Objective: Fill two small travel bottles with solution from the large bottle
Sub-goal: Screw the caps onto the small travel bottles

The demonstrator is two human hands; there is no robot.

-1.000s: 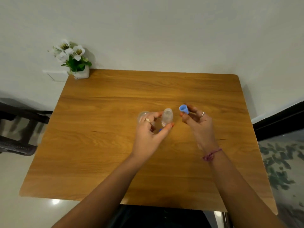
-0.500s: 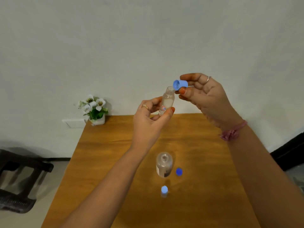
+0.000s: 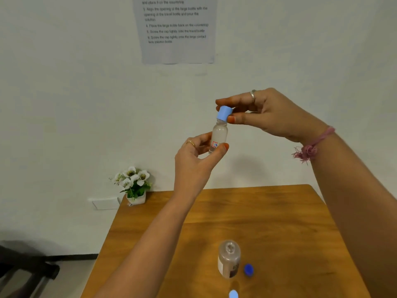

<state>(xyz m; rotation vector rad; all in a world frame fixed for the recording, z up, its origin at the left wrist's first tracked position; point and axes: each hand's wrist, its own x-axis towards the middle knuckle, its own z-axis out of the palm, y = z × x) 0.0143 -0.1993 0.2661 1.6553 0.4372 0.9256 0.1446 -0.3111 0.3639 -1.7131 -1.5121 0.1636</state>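
The left hand [image 3: 194, 160] grips 1 small travel bottle [image 3: 219, 136] between thumb and fingers, low on its body, holding it upright in the air well above the far edge of the surface [image 3: 279, 222]. The right hand [image 3: 266, 112] pinches 1 light blue cap [image 3: 224, 113] between thumb and fingertips, and the cap sits on the bottle's neck, slightly tilted.

The held bottle is clear, narrow at the neck, filled nearly to the shoulder with a pale cloudy liquid, with a small red and blue sticker near its base.

On the surface, near the near edge, stands 1 large bottle [image 3: 228, 259], clear, open at the top, with a white and dark label. Just beside it on the right lies 1 dark blue cap [image 3: 248, 270]. Closer to the near edge is 1 second light blue cap [image 3: 233, 294], seen from above; what it sits on is too blurred to tell. That makes 3 caps in all, and 2 bottles plainly seen.

At the far left corner stands 1 potted plant [image 3: 134, 186] with white flowers. On the wall above hangs 1 instruction sheet [image 3: 176, 31].

0.5 s ago the right hand held the light blue cap beside the bottle's open mouth; the cap is now on the neck. 1 s ago both hands were low over the surface; they are now raised in front of the wall.
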